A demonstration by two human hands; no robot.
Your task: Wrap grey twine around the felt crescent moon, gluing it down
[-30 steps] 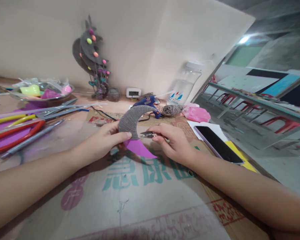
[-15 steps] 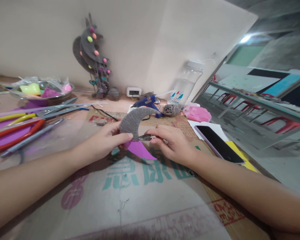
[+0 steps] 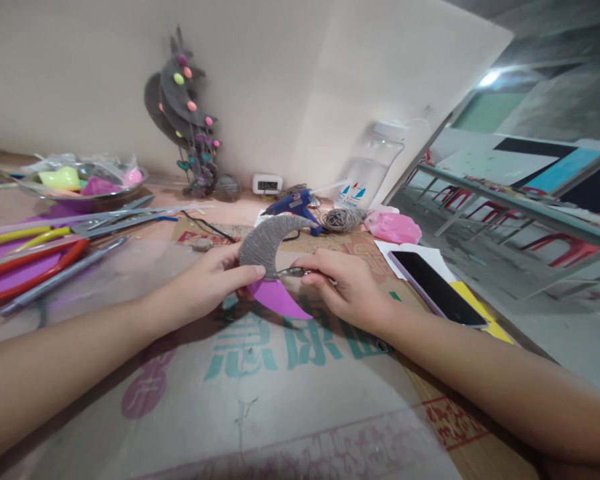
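A crescent shape (image 3: 263,247) has its upper part wrapped in grey yarn and its lower part (image 3: 280,300) bare purple. My left hand (image 3: 215,273) pinches it at the left edge, thumb on the front near where the yarn ends. My right hand (image 3: 343,287) is closed on a small bundle of grey yarn (image 3: 294,272), which lies close to the crescent's inner edge where the wrapping stops. The fingers of my left hand behind the crescent are mostly hidden.
Scissors (image 3: 35,267) and a bowl (image 3: 80,193) of coloured pieces lie left. Behind are a decorated grey crescent (image 3: 180,100), a timer (image 3: 267,184), a blue glue gun (image 3: 295,203), a yarn coil (image 3: 343,219) and a bottle (image 3: 367,167). A phone (image 3: 437,289) lies right.
The yarn bundle at my right fingertips has turned slightly and looks narrower beside the crescent. Both hands stay in nearly the same place.
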